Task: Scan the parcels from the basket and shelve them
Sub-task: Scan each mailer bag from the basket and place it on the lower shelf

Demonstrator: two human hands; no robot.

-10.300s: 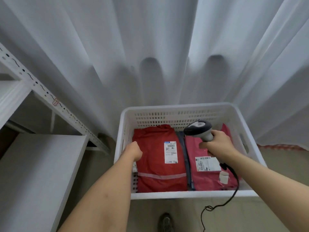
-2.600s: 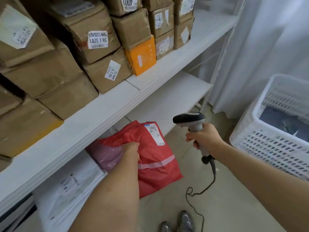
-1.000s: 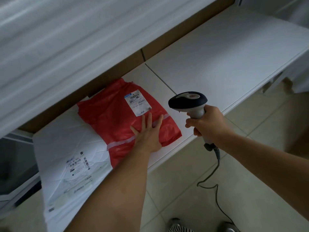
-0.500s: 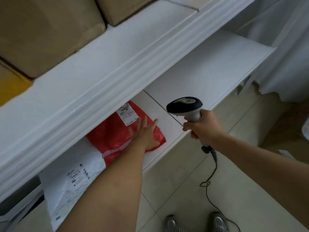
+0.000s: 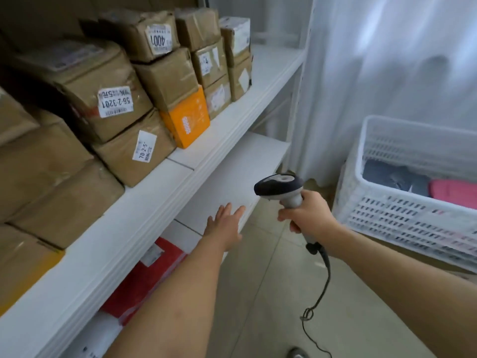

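Brown cardboard boxes [image 5: 108,99] and one orange box [image 5: 187,117] crowd the upper shelf [image 5: 144,202] from 9 to 12 o'clock, its edge overhanging the red parcel [image 5: 144,277] at 7 o'clock on the lower shelf [image 5: 247,161]. The parcel is glossy, white-labelled and half hidden by the forearm. The left hand [image 5: 224,223] hovers flat, fingers spread; the right hand [image 5: 307,215] grips the scanner [image 5: 280,188]. At 3 o'clock, the white basket [image 5: 402,220] holds dark and pink parcels.

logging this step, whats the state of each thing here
left hand: open, holding nothing
right hand: gripping the scanner
red parcel: lying on the lower shelf
basket: holds a dark parcel and a pink parcel
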